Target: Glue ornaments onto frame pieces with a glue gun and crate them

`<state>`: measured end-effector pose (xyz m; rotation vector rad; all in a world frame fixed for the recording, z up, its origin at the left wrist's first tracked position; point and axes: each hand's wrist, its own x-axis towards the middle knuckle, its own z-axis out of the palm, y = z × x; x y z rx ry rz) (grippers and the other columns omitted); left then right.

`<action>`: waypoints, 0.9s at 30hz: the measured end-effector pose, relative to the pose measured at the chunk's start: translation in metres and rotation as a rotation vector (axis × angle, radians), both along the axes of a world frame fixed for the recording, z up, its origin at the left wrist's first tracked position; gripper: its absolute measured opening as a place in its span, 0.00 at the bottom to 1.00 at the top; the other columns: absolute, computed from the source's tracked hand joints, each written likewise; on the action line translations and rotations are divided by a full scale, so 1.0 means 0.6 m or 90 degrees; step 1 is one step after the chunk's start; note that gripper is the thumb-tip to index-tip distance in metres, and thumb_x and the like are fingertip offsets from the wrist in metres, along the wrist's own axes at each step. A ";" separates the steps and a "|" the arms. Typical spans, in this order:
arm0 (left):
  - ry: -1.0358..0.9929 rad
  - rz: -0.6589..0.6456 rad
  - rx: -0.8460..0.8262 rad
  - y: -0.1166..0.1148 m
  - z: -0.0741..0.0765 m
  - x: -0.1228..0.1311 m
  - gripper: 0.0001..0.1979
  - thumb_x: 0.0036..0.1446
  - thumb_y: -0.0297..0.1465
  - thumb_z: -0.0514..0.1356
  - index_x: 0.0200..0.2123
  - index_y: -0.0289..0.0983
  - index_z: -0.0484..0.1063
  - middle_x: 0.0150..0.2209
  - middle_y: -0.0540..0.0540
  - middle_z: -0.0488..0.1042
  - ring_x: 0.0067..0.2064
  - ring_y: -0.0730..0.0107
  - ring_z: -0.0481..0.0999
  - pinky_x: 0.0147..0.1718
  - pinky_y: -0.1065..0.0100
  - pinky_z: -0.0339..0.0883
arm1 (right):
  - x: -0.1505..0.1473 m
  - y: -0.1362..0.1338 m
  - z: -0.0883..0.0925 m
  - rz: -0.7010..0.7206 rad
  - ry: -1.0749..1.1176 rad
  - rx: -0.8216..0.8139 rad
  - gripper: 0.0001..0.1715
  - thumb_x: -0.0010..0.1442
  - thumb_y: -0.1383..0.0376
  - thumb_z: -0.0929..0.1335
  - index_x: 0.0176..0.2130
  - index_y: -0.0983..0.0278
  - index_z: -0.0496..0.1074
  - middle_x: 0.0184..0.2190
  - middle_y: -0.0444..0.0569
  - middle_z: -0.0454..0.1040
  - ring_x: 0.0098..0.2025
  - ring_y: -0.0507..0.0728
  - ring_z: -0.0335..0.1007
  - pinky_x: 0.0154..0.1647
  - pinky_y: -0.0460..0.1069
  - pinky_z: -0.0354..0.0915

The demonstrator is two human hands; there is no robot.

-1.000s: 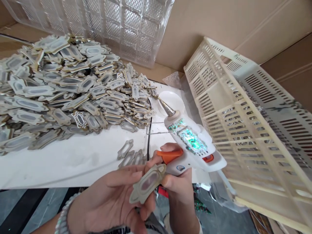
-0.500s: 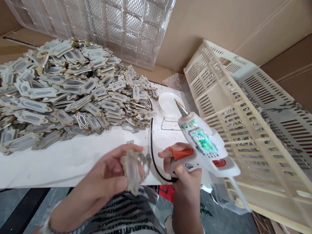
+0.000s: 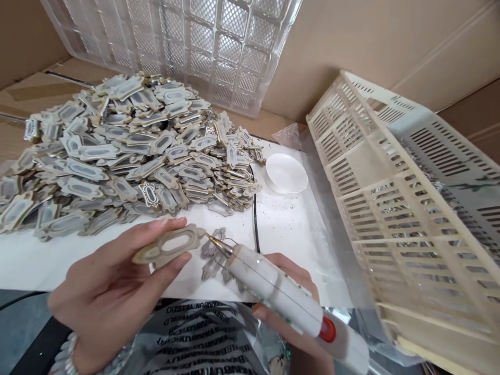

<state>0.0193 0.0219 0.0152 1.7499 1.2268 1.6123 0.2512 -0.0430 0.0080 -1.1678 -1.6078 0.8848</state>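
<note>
My left hand (image 3: 107, 284) pinches a small ornate frame-shaped piece (image 3: 161, 253) by its edges, between thumb and fingers, its oval centre facing up. My right hand (image 3: 299, 272) grips a white hot glue gun (image 3: 273, 289), partly hidden behind its body. The metal nozzle points left, its tip at the right end of the piece; whether it touches, I cannot tell. Below the nozzle, several similar loose pieces (image 3: 213, 263) lie on the white tabletop (image 3: 31, 263). A large heap of such pieces (image 3: 128, 151) spreads across the table's far left.
A shallow white dish (image 3: 287, 174) stands beyond the glue gun. On the right a cream slatted plastic basket (image 3: 363, 172) leans at an angle with small items inside. A clear compartmented plastic tray (image 3: 219, 47) rises behind the heap. A black cord (image 3: 255, 229) crosses the table.
The glue gun has swung left and down, so its nozzle now meets the piece's end. My left hand has moved left and turned the piece from upright to nearly level.
</note>
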 end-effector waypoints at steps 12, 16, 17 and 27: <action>-0.003 0.032 0.059 -0.007 0.001 0.005 0.25 0.51 0.25 0.69 0.50 0.56 0.78 0.47 0.62 0.83 0.44 0.60 0.86 0.42 0.56 0.88 | -0.012 0.004 -0.011 0.018 -0.043 0.045 0.15 0.72 0.54 0.65 0.38 0.56 0.76 0.34 0.46 0.78 0.31 0.55 0.74 0.32 0.49 0.68; -0.007 0.011 0.063 -0.009 0.008 0.010 0.26 0.49 0.22 0.71 0.49 0.54 0.78 0.44 0.57 0.84 0.40 0.57 0.87 0.35 0.58 0.89 | -0.013 0.003 -0.013 0.024 -0.039 0.037 0.14 0.71 0.53 0.66 0.37 0.56 0.75 0.32 0.44 0.76 0.30 0.54 0.72 0.33 0.48 0.67; -0.016 0.016 0.058 -0.009 0.009 0.011 0.23 0.51 0.23 0.70 0.48 0.53 0.78 0.43 0.56 0.85 0.40 0.56 0.87 0.34 0.58 0.89 | -0.012 0.002 -0.014 0.020 -0.034 0.035 0.15 0.71 0.52 0.66 0.37 0.56 0.75 0.31 0.44 0.75 0.30 0.54 0.71 0.33 0.49 0.68; -0.036 0.027 0.032 -0.024 -0.005 0.007 0.19 0.54 0.26 0.69 0.47 0.52 0.79 0.46 0.55 0.84 0.43 0.53 0.86 0.39 0.52 0.89 | -0.011 -0.002 -0.011 0.020 -0.014 0.016 0.11 0.67 0.52 0.70 0.37 0.56 0.74 0.30 0.43 0.71 0.26 0.53 0.66 0.33 0.48 0.69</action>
